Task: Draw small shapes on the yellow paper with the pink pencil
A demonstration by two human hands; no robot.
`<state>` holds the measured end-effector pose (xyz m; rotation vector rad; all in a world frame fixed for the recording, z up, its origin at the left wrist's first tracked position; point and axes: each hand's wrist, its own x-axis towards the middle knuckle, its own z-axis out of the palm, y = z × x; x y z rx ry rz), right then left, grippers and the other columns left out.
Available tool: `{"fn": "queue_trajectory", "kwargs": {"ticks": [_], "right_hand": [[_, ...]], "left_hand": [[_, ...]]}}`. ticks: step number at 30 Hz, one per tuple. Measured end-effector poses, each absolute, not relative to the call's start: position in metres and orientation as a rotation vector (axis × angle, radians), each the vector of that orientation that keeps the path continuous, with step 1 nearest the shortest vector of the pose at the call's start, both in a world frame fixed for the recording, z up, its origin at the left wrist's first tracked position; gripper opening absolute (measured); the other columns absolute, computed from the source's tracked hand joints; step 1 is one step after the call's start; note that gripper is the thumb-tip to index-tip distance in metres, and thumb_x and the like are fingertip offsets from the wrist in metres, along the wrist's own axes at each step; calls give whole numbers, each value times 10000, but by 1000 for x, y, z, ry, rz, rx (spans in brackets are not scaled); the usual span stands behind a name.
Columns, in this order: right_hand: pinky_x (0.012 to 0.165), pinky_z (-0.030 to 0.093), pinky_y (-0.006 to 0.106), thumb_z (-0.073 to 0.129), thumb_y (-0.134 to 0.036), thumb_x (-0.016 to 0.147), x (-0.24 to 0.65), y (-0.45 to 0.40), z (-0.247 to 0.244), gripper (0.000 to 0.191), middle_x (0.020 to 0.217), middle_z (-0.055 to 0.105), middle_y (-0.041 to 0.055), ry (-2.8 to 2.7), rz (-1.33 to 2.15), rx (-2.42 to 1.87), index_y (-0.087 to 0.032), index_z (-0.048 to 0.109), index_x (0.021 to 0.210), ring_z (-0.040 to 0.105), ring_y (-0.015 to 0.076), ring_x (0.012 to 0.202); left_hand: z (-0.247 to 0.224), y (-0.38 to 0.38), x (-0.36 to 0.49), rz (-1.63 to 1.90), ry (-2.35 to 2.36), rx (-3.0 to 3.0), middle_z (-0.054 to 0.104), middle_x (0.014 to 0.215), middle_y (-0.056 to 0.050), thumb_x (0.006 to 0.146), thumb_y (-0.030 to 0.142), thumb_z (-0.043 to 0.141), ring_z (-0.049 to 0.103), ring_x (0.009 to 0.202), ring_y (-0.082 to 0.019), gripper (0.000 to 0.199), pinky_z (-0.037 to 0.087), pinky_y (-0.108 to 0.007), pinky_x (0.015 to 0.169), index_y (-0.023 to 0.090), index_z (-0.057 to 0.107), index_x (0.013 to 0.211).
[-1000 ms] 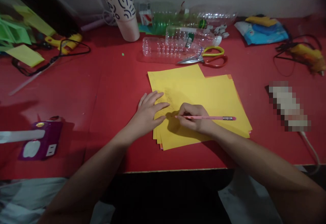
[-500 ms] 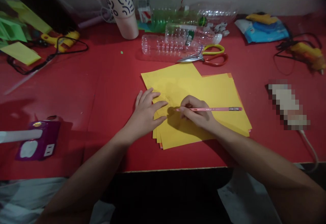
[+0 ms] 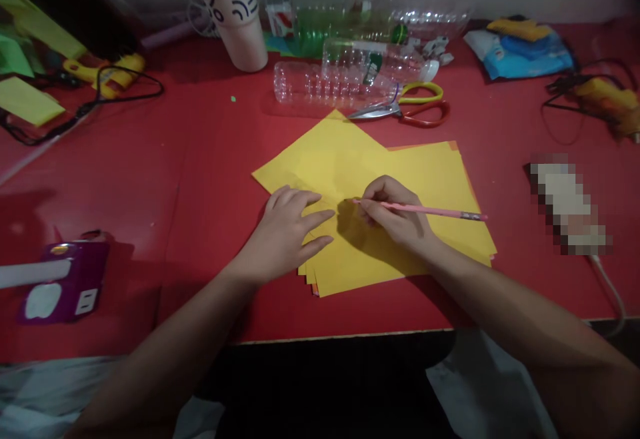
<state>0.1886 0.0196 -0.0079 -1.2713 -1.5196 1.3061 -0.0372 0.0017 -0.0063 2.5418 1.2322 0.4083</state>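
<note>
My right hand [image 3: 397, 212] pinches a pink pencil [image 3: 440, 211] near its tip, with the eraser end pointing right. The tip is over a yellow sheet [image 3: 320, 159] that lies turned at an angle on a stack of yellow paper [image 3: 435, 166]. Whether the tip touches the paper I cannot tell. Fingers spread, my left hand [image 3: 290, 229] rests on the left side of the sheets, beside a faint curved line. Orange edges peek out from under the stack.
Behind the paper lie scissors [image 3: 400, 112] and clear plastic bottles [image 3: 330, 86]. A patterned white tumbler [image 3: 235, 19] stands at the back. Glue guns [image 3: 117, 76] with cords lie left and right. A purple box [image 3: 70, 279] sits left; a blurred-out object [image 3: 570, 206] with a cable lies right.
The upper yellow sheet has turned anticlockwise, its corner now jutting farther left. My right hand has shifted slightly right and up with the pencil. The whole view has moved a little.
</note>
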Motion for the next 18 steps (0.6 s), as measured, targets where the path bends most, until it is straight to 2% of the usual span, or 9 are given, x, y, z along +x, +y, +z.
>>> {"fn": "queue_trajectory", "kwargs": {"ticks": [3, 5, 9, 13, 16, 18], "right_hand": [[500, 393, 245, 605, -228, 791, 189, 22, -7, 97, 617, 588, -39, -1521, 1313, -1261, -221, 513, 760, 531, 101, 538], [484, 368, 240, 603, -203, 760, 191, 20, -5, 84, 621, 594, -37, -1613, 1314, -1241, -217, 522, 742, 516, 96, 531], [467, 327, 239, 572, -193, 751, 194, 18, -1, 82, 599, 580, -37, -1748, 1285, -1214, -215, 511, 701, 476, 91, 517], [483, 331, 238, 550, -183, 751, 193, 18, -2, 80, 591, 569, -44, -1760, 1277, -1198, -218, 495, 704, 468, 89, 526], [479, 321, 241, 542, -192, 757, 191, 18, -2, 85, 570, 550, -48, -1777, 1275, -1202, -217, 490, 694, 447, 85, 510], [482, 316, 245, 552, -207, 769, 190, 17, -2, 100, 573, 545, -44, -1797, 1254, -1212, -213, 496, 687, 439, 85, 511]], "left_hand": [[-4, 1, -36, 411, 1283, 2516, 599, 1148, -117, 916, 385, 640, 549, 1093, -305, 311, 430, -527, 988, 230, 698, 1179], [-5, 0, -35, 420, 1318, 2496, 578, 1195, -132, 897, 365, 666, 534, 1142, -323, 315, 433, -525, 991, 219, 691, 1175], [-6, 1, -34, 447, 1326, 2496, 469, 1445, -167, 902, 344, 647, 412, 1349, -379, 316, 321, -586, 1124, 194, 657, 1181], [-8, 1, -32, 407, 1245, 2522, 364, 1578, -122, 953, 202, 530, 304, 1469, -331, 383, 213, -595, 1194, 246, 553, 1332], [-9, 2, -31, 326, 1203, 2544, 413, 1557, -119, 960, 127, 458, 332, 1467, -304, 402, 232, -586, 1191, 247, 569, 1327], [-10, 4, -31, 312, 1223, 2540, 462, 1518, -141, 972, 187, 486, 367, 1445, -321, 358, 251, -588, 1182, 221, 595, 1311]]}}
